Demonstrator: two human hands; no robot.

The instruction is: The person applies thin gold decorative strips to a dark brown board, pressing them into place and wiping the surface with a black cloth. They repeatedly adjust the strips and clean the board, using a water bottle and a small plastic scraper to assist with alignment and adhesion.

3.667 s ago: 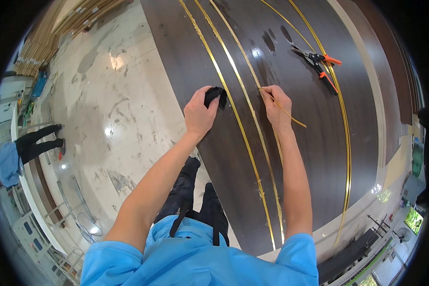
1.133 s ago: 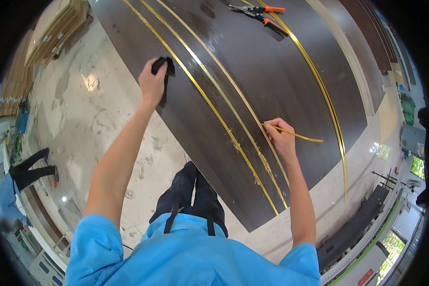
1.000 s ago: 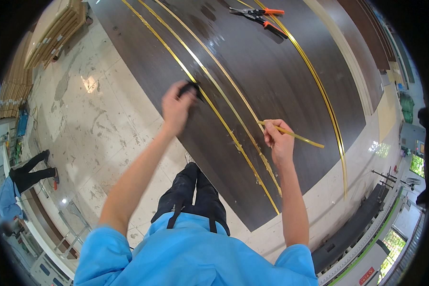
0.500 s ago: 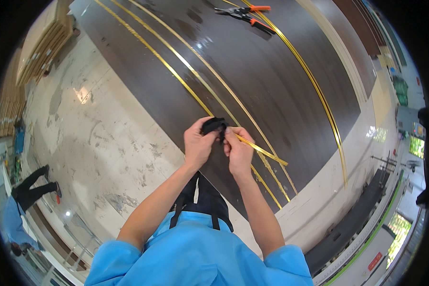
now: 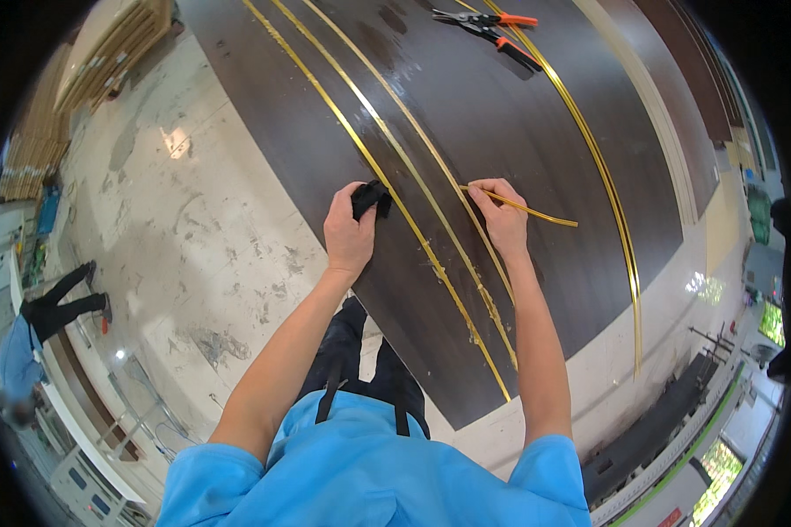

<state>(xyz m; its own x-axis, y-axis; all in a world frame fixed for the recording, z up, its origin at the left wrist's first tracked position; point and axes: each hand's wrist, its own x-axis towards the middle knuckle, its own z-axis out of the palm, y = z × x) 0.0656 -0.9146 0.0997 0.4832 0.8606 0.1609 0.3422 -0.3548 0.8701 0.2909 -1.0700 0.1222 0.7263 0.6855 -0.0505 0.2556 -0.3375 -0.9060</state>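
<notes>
A crumpled black cloth is gripped in my left hand, just above the left edge of a large dark brown panel. In my right hand, pinched between thumb and fingers, is a short thin gold strip that points out to the right. Under and between my hands, long gold strips run along the panel, with ragged yellowish residue along their edges near me. My hands are well apart, the right one over the rightmost of these strips.
Snips with orange handles lie at the panel's far end. A bundle of long gold strips curves along the right and overhangs the near edge. Stacked boards stand far left on the floor. Another person is at the left.
My hands have parted: the right moved right and farther away with the gold strip, the left slightly left and away with the cloth. The strip's end has left the cloth.
</notes>
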